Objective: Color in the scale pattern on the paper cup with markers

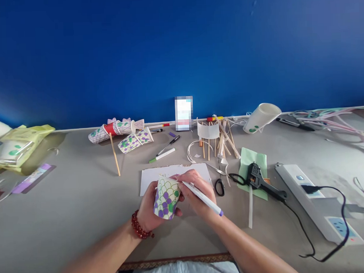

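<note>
My left hand [148, 211], with a red bead bracelet [139, 225] at its wrist, is closed around a paper cup [166, 197]. Green scale outlines cover the cup, and several scales on it are filled in purple or green. A white marker with a purple end [203, 197] is gripped in my right hand [198, 187]. Its tip end is at the cup's right side near the rim; whether it touches cannot be made out. Beneath and behind both hands lies a white sheet [147, 177].
Decorated cups [136, 140] and a wooden stick [114, 154] lie left. Behind are a green marker [162, 154], a black pen [168, 145] and a phone [184, 113]. Rightward are scissors [219, 187], wooden sticks [224, 139], a glue gun [256, 177], a plain cup [260, 118] and a power strip [303, 204].
</note>
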Demonstrator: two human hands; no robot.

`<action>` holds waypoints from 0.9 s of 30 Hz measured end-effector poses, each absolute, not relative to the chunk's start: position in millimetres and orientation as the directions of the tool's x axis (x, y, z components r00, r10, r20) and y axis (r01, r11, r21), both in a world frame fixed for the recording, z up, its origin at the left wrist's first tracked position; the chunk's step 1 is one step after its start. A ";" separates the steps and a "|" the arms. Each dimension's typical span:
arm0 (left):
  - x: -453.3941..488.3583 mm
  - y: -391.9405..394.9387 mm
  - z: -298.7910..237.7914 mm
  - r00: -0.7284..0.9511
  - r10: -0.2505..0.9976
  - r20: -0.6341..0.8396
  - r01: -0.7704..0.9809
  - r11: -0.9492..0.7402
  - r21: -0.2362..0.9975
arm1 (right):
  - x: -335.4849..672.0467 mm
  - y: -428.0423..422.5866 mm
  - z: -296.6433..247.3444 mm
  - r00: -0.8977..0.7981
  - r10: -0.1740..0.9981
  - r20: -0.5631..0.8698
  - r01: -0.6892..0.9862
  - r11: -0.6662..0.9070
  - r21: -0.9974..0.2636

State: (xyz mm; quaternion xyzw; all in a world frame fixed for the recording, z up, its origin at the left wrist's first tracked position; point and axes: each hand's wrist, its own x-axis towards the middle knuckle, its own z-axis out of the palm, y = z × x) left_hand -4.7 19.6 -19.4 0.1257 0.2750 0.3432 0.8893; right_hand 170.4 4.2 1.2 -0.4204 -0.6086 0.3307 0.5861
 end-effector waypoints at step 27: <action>-4.0 8.6 -12.9 0.570 0.781 -0.255 -0.283 0.478 0.832 | 182.1 9.6 7.1 0.116 0.855 0.505 0.206 0.476 -0.855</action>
